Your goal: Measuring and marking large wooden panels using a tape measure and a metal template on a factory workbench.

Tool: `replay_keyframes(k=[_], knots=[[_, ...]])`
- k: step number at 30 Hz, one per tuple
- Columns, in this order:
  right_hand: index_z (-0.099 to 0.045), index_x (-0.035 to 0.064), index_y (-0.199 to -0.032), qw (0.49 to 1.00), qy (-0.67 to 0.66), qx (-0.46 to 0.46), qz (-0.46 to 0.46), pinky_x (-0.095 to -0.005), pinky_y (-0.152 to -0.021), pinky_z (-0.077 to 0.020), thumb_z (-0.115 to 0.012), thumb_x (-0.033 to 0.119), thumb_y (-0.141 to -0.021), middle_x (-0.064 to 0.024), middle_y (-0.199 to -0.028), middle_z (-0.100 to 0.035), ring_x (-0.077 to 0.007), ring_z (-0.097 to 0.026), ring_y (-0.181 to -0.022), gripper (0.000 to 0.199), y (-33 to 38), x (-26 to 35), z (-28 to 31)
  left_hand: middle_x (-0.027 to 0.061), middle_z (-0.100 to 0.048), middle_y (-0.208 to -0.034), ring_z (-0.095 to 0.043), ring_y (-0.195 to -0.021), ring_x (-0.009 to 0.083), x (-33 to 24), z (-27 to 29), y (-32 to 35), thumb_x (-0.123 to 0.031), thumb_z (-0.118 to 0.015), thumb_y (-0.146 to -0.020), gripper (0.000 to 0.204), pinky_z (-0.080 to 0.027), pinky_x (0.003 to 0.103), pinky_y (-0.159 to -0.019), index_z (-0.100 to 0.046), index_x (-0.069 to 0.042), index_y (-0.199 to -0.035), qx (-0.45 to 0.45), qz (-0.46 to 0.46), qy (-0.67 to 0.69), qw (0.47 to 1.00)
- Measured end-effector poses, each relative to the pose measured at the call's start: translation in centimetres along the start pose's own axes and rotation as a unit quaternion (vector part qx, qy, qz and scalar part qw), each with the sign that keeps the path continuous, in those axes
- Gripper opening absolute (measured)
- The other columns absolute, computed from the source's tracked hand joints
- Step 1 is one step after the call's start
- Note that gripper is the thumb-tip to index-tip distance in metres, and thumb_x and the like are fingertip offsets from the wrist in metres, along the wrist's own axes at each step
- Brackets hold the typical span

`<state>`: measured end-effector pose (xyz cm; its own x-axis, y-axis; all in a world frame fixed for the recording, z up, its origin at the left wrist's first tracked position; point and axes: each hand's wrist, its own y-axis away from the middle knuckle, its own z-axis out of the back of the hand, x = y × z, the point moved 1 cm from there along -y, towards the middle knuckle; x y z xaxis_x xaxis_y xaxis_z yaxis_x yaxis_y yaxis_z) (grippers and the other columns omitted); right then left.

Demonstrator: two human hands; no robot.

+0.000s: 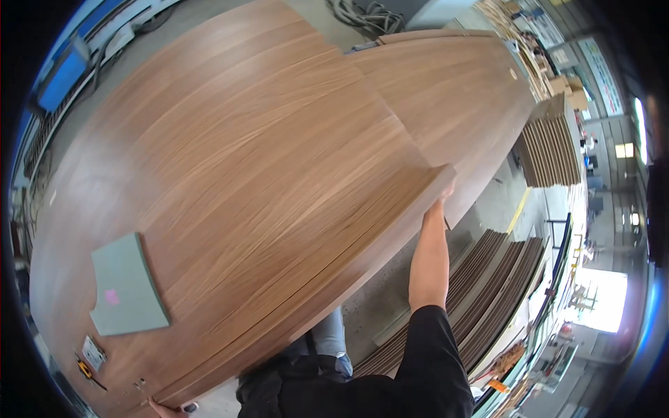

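Observation:
A long, narrow wood-grain board (348, 254) lies along the near edge of a large wood-grain panel (230, 153). At its far right end, my right hand (444, 196) is closed around the board's edge, the arm stretched out. My left hand (166, 409) is at the lower left by the near end of the same board, its fingers over the edge and partly cut off by the picture's rim. On the panel's left part rests a flat grey-green piece (129, 285) with a pink mark. Nearer lie a yellow-and-black cutter (85, 368) and a small white-and-grey item (93, 350).
Another wood-grain panel (446, 90) sits beyond the large one. Stacked brown strips (481, 292) lie low on my right, with a stack of boards (550, 143) farther off. Blue machinery (63, 73) stands at the far left; grey hoses (366, 15) lie at the back.

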<state>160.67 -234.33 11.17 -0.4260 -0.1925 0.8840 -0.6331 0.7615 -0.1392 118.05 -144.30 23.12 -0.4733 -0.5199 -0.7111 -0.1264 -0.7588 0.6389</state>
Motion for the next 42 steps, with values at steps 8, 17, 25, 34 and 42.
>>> replay_keyframes(k=[8,17,25,34,42], knots=[[-0.058,0.0000,-0.098,0.990,0.106,0.080,0.038,-0.0414,-0.077,-0.0568,-0.048,0.027,-0.105,-0.0167,-0.085,-0.070,-0.0259,-0.067,-0.078,0.029,6.7,-5.3,-1.5,0.0223,-0.066,-0.127,-0.066,-0.109,0.0371,4.3,-8.3,10.8,-0.054,-0.060,-0.098,0.070,-0.055,0.056,-0.092,-0.053,0.000,-0.141,-0.016,-0.094,0.022,0.995],[-0.050,0.0010,-0.094,0.978,0.155,0.141,0.013,-0.0511,-0.082,-0.0502,-0.032,0.044,-0.110,-0.0242,-0.087,-0.068,-0.0334,-0.066,-0.081,0.050,6.1,-3.2,-5.5,0.0092,-0.061,-0.142,-0.061,-0.126,0.0254,9.2,-24.7,22.9,-0.062,-0.069,-0.087,0.080,-0.053,0.040,-0.098,-0.053,-0.008,-0.144,-0.016,0.112,-0.029,0.993],[-0.049,0.0034,-0.101,0.960,0.143,0.234,-0.048,-0.0570,-0.081,-0.0499,-0.031,0.057,-0.108,-0.0233,-0.091,-0.068,-0.0363,-0.067,-0.082,0.056,5.3,-3.1,-4.4,0.0104,-0.060,-0.140,-0.059,-0.127,0.0292,9.3,-23.6,21.2,-0.040,-0.066,-0.090,0.062,-0.050,0.045,-0.107,-0.052,-0.005,-0.139,-0.062,0.069,0.000,0.996],[-0.043,0.0085,-0.102,0.940,0.186,0.266,-0.105,-0.0606,-0.098,-0.0456,-0.025,0.063,-0.106,-0.0222,-0.099,-0.068,-0.0378,-0.068,-0.094,0.057,5.6,-1.9,-4.0,0.0103,-0.065,-0.130,-0.062,-0.121,0.0276,9.5,-22.0,20.4,-0.031,-0.064,-0.091,0.050,-0.052,0.042,-0.104,-0.057,-0.004,-0.133,-0.057,0.027,0.003,0.998],[-0.043,0.0088,-0.103,0.937,0.192,0.264,-0.127,-0.0621,-0.099,-0.0440,-0.023,0.063,-0.106,-0.0239,-0.101,-0.067,-0.0387,-0.067,-0.096,0.058,5.3,-1.4,-3.8,0.0105,-0.065,-0.126,-0.064,-0.116,0.0285,9.6,-23.3,20.8,-0.033,-0.065,-0.092,0.050,-0.052,0.044,-0.103,-0.056,-0.003,-0.131,-0.064,0.039,-0.009,0.997]])
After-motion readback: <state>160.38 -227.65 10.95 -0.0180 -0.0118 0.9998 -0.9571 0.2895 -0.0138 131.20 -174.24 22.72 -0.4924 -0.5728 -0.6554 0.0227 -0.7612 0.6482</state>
